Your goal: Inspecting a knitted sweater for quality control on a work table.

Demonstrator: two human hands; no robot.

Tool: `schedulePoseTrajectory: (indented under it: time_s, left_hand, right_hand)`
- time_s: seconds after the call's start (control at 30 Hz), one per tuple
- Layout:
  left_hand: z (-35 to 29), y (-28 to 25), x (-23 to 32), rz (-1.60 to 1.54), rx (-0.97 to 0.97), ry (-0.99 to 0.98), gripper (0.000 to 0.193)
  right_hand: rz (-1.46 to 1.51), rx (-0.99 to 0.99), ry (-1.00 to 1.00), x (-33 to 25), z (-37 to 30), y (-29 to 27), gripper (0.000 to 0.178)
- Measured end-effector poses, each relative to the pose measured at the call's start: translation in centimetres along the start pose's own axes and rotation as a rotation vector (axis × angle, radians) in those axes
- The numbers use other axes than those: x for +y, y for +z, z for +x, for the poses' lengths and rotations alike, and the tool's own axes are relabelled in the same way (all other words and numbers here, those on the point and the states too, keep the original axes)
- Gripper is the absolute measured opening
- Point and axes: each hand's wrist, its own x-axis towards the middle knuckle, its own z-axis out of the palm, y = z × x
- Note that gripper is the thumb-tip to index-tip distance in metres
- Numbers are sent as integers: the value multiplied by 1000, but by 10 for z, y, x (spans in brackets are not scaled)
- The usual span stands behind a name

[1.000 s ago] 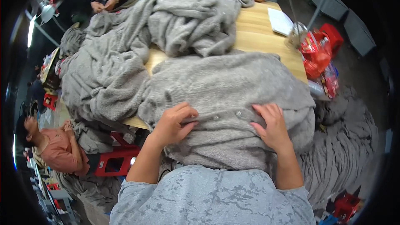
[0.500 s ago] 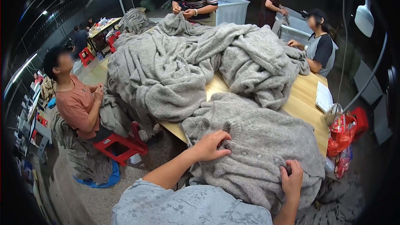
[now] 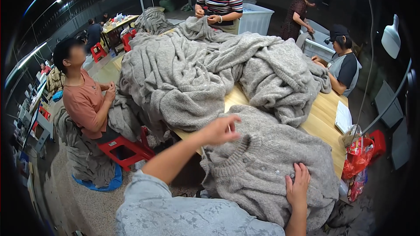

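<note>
Fingers of the right hand (image 3: 299, 184) are apart, thumb clear of the others, resting on the front of a grey knit cardigan (image 3: 280, 148); those of the left hand (image 3: 221, 131) are apart and empty, raised above the neckline. The cardigan lies front up on the near end of the table (image 3: 324, 124), collar toward the left. Several buttons (image 3: 277, 171) show along its front; whether all are fastened cannot be verified. By appearance, work on this piece is under way, as it lies laid out but unfolded. Beyond it, a large loose heap of grey knitwear (image 3: 175, 74) awaits sorting, in this inspector's judgement. Containers: a red plastic bag (image 3: 359, 162) at the table's right edge, contents indistinct; a far white plastic bin (image 3: 256, 21), contents not determinable; a far-right tub (image 3: 318, 50), grey cloth at its rim under a co-worker's hands.
</note>
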Motion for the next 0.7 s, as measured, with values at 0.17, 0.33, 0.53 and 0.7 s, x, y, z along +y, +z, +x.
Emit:
schedulePoseTrajectory:
  time_s: [0.17, 0.33, 0.53, 0.7]
  left_hand:
    - [113, -107, -71, 11, 213, -97, 34]
    - [240, -215, -195, 110, 665, -216, 30]
    - [315, -280, -273, -9, 862, -385, 20]
    - [375, -322, -313, 4, 975, -438, 21]
  right_hand:
    - [37, -213, -50, 13, 37, 9, 26]
    - [21, -415, -107, 33, 53, 41, 25]
    - [-65, -604, 44, 58, 66, 77, 22]
    - [-438, -966, 147, 54, 90, 94, 16]
